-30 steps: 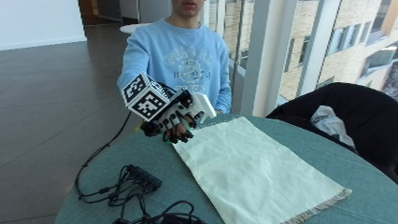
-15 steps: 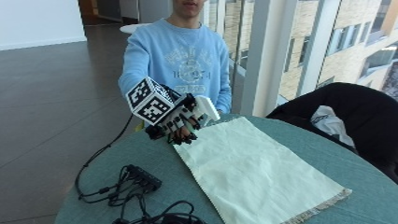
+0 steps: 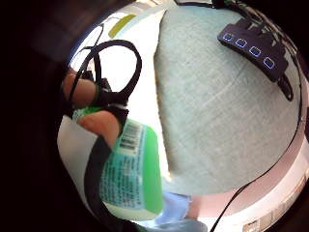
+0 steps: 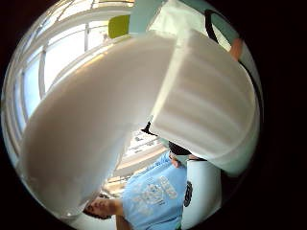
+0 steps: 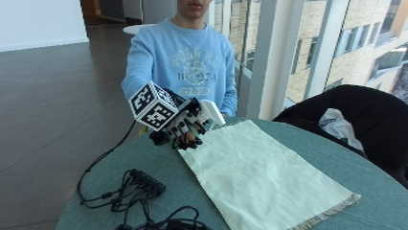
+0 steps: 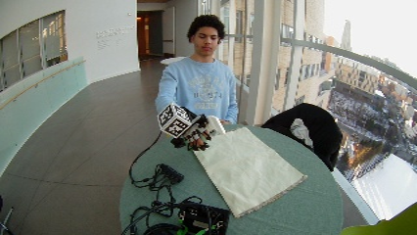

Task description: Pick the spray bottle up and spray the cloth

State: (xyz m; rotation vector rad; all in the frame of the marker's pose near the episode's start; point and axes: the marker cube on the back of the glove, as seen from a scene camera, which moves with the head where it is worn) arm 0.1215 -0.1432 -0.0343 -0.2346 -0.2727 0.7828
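1. In the outside view the gloved right hand (image 5: pixel 187 127) was raised above the near edge of the round teal table (image 5: pixel 376 201), just over the closest corner of the cream cloth (image 5: pixel 261 177).
2. Its fingers were curled around a white spray bottle (image 5: pixel 210 112); only the bottle's upper white part showed past the glove, the rest hidden behind the hand.
3. The little-finger-side palm view showed more of the bottle: a green body with a printed label and barcode (image 3: pixel 130 174), crossed by a bare fingertip (image 3: pixel 99 125) and a black strap. The label text was too small to read.
4. In the thumb-side palm view the bottle's white head (image 4: pixel 206 100) and another broad white form filled most of the picture, so the nozzle and trigger could not be told apart, nor which way the nozzle pointed.
5. The cloth lay flat on the table, one long side running away from the person, with a frayed fringe along its far short edge (image 5: pixel 325 215).
6. Whether the bottle touched the cloth could not be settled; the outside views suggested it was held clear of it.
7. A black hub with ports (image 5: pixel 148 181) lay on the table beside the cloth; the palm view showed blue lights on it (image 3: pixel 251 48).
8. A dark jacket (image 5: pixel 357 115) was draped over a chair at the far side, partly cut off.
9. The person's other hand was out of sight behind the raised arm.
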